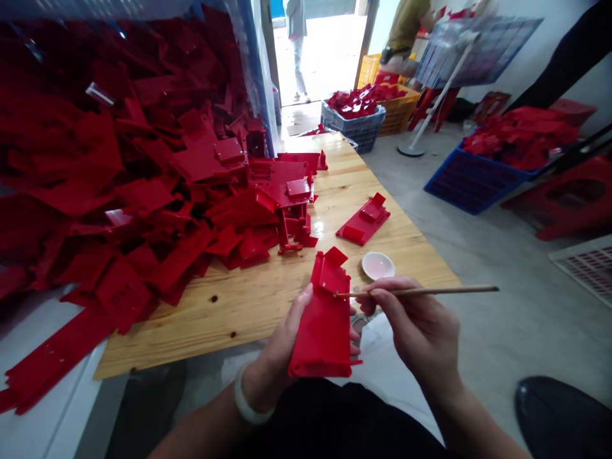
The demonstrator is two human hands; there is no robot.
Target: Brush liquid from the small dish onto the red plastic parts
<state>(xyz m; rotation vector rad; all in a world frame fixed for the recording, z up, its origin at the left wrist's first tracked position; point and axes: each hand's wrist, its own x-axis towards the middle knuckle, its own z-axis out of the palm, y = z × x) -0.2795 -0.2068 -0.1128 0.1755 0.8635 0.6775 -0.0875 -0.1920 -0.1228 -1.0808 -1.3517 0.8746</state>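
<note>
Single head-worn view; faces forward and down over nearby table [272, 290].

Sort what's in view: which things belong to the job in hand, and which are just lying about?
Likely in the job:
red part in the left hand
thin stick in the right hand
white dish
red pile

Apparently just lying about:
white stand
white slatted panel

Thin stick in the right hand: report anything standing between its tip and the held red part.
Nothing visible intervenes: the thin stick in the right hand appears to reach the red part in the left hand.
</note>
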